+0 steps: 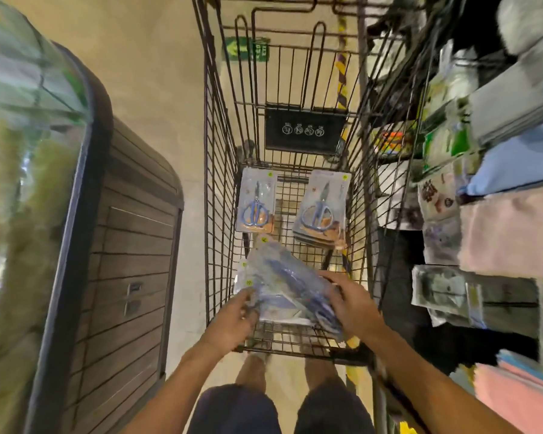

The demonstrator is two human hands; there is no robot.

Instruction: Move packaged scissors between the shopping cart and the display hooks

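Now both hands, left hand (232,317) and right hand (351,303), grasp a blurred bundle of scissor packs (289,286) over the near cart (220,183), fingers curled round it, likely gathering for hooks.

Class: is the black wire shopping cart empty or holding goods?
Holding goods: blue-handled packaged scissors lie on the black wire shopping cart floor.

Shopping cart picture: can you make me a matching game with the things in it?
Things:
1. bunch of scissor packs
2. single scissor pack
3. stack of scissor packs
4. black sign

Places:
A. cart's far end wall
B. in both hands, left hand and right hand
C. cart floor, far right
D. cart floor, far left

Pairs: 1-B, 2-D, 3-C, 4-A
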